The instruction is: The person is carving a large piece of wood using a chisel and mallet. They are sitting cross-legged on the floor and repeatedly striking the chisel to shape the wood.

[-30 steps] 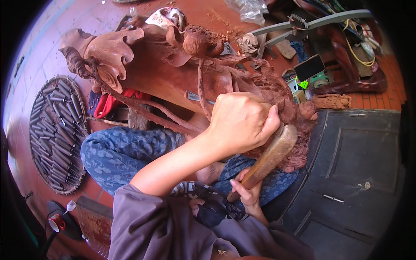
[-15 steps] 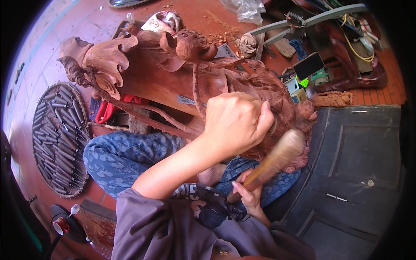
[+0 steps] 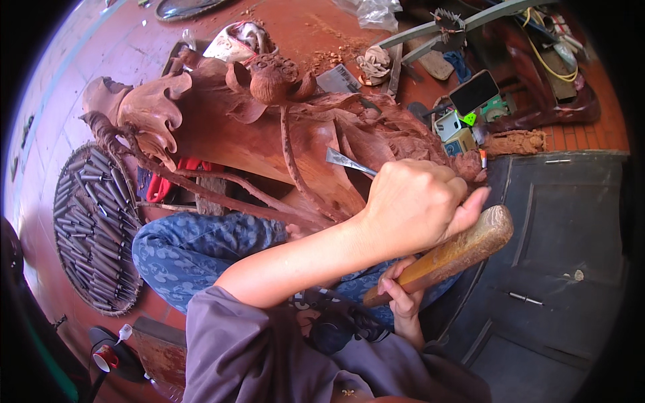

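Observation:
A large reddish-brown wood carving (image 3: 222, 121) lies across the upper middle, with a carved lotus pod (image 3: 272, 79) and thin stems standing out from it. My left hand (image 3: 420, 205) is closed in a fist over the carving's right part. From the fist a chisel (image 3: 346, 161) points left, its flat metal blade over the carved surface; the fingers hide its handle. Lower down, my right hand (image 3: 401, 295) grips a wooden mallet (image 3: 463, 248) by its narrow end. The mallet's thick head rises beside my left thumb; whether it touches the chisel's end, I cannot tell.
A round woven tray (image 3: 64, 269) of several chisels lies at the left. Dark panelled boards (image 3: 564, 221) fill the right. At the upper right are a phone (image 3: 474, 93), small boxes and a grey metal bar (image 3: 494, 25). A red cup (image 3: 106, 358) stands at lower left.
My left hand and the chisel have shifted right along the carving. The mallet, blurred before, now shows sharply, with its head farther right. The whole view has shifted slightly.

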`<state>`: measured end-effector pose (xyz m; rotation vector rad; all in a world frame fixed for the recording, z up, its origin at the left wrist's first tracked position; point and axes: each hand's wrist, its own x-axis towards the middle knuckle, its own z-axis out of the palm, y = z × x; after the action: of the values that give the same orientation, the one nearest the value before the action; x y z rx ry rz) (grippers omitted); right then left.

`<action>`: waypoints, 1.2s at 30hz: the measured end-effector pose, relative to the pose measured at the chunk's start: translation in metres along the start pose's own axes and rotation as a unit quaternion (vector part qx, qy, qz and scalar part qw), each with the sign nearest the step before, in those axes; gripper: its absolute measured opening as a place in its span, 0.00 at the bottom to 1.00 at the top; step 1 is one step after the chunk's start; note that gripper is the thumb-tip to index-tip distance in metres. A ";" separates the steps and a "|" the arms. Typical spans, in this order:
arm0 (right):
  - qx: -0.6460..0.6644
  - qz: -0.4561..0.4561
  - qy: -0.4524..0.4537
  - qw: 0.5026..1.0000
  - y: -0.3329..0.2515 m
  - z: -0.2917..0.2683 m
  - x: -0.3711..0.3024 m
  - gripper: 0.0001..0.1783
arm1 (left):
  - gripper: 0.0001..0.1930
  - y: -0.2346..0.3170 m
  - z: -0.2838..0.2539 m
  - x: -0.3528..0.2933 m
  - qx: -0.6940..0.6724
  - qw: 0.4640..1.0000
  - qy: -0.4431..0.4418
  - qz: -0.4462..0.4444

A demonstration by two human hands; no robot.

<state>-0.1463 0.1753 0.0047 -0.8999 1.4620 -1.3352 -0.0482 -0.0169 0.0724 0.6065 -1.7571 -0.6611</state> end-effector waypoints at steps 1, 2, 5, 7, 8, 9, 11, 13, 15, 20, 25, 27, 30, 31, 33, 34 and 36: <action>-0.004 0.000 -0.002 1.000 -0.001 0.000 0.001 0.15 | 0.20 0.000 -0.002 0.002 0.001 1.000 -0.008 -0.015; -0.010 0.003 -0.004 1.000 -0.003 -0.001 0.001 0.15 | 0.20 -0.001 -0.002 0.004 -0.001 1.000 -0.002 -0.019; -0.010 -0.006 -0.016 1.000 -0.010 -0.002 0.001 0.16 | 0.20 -0.005 -0.001 0.009 -0.028 0.999 0.036 -0.021; 0.003 -0.022 -0.012 1.000 -0.017 -0.001 0.002 0.16 | 0.20 -0.005 -0.004 0.012 -0.048 0.997 0.054 -0.037; 0.007 -0.030 -0.009 0.999 -0.020 0.000 0.003 0.17 | 0.21 -0.005 -0.006 0.013 -0.060 0.995 0.065 -0.045; 0.005 -0.032 -0.006 0.999 -0.023 0.000 0.003 0.17 | 0.21 -0.005 -0.008 0.014 -0.069 0.994 0.065 -0.049; 0.004 -0.033 0.000 0.999 -0.027 0.000 0.004 0.17 | 0.21 -0.005 -0.008 0.012 -0.067 0.994 0.063 -0.053; -0.091 0.013 0.008 0.996 -0.038 -0.004 0.005 0.18 | 0.21 -0.006 -0.008 0.012 -0.063 0.994 0.063 -0.061; -0.116 0.025 0.025 0.993 -0.043 -0.004 0.003 0.18 | 0.21 -0.007 -0.008 0.013 -0.064 0.993 0.063 -0.074; -0.102 0.026 0.029 0.994 -0.039 -0.008 -0.002 0.17 | 0.21 -0.009 -0.008 0.012 -0.068 0.994 0.053 -0.067; -0.028 0.013 0.068 0.997 -0.040 -0.002 -0.007 0.17 | 0.21 -0.010 -0.007 0.013 -0.064 0.994 0.046 -0.078; -0.048 0.020 0.037 0.998 -0.030 -0.003 -0.004 0.17 | 0.20 -0.010 -0.008 0.015 -0.058 0.995 0.042 -0.075; -0.147 0.082 0.002 0.986 -0.042 -0.010 -0.004 0.16 | 0.19 -0.015 -0.011 0.011 -0.024 0.996 0.020 -0.087; -0.096 0.078 0.024 0.992 -0.045 -0.004 -0.004 0.15 | 0.19 -0.014 -0.013 0.012 -0.021 0.996 0.016 -0.086; 0.029 0.014 0.070 0.997 -0.033 0.005 -0.005 0.14 | 0.19 -0.012 -0.011 0.012 -0.022 0.996 0.015 -0.086; -0.054 0.009 0.036 0.998 -0.023 -0.002 -0.007 0.15 | 0.19 -0.012 -0.009 0.011 -0.022 0.996 0.013 -0.087; -0.226 -0.003 -0.039 0.973 -0.023 -0.009 0.002 0.16 | 0.19 -0.015 -0.010 0.011 0.001 0.996 0.021 -0.086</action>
<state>-0.1569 0.1727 0.0274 -1.2303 1.7339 -0.9687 -0.0403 -0.0360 0.0716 0.7738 -1.6784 -0.7587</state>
